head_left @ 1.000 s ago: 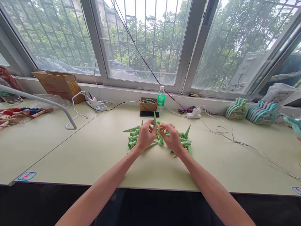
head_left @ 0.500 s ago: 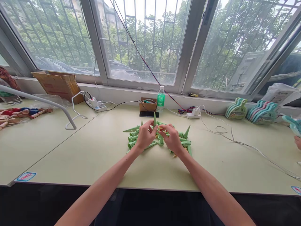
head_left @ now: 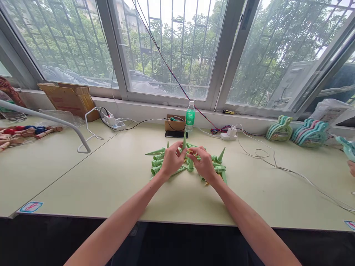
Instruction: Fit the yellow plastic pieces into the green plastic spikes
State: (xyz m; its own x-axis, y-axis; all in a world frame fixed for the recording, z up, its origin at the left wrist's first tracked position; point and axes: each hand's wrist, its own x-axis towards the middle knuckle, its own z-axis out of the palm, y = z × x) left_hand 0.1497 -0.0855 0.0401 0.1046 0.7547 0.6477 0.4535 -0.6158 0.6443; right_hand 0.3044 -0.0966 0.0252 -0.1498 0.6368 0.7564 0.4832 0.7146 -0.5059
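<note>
My left hand point(head_left: 173, 160) is closed on a green plastic watering spike point(head_left: 184, 140), whose pointed end stands up above the fingers. In the pinched fingers of my right hand point(head_left: 204, 162) is a small yellow piece point(head_left: 190, 150), close beside the held spike. Around and under both hands lie several more green spikes point(head_left: 156, 162), some on their sides. One upright green cone point(head_left: 221, 155) stands right of my right hand, and another point(head_left: 190, 165) stands between my wrists. Small yellow bits point(head_left: 206, 183) show beneath the right hand. The fingers partly hide the held parts.
Behind the pile are a phone point(head_left: 176, 134), a small cardboard box point(head_left: 175, 123) and a water bottle point(head_left: 190, 116). Cables and a power strip point(head_left: 228, 136) lie at the right. Painted wooden pieces point(head_left: 41, 131) are at far left. Another person's hand point(head_left: 351, 167) shows at the right edge.
Both hands stay almost in place, still holding the spike and the yellow piece. The whole view has shifted very slightly.
</note>
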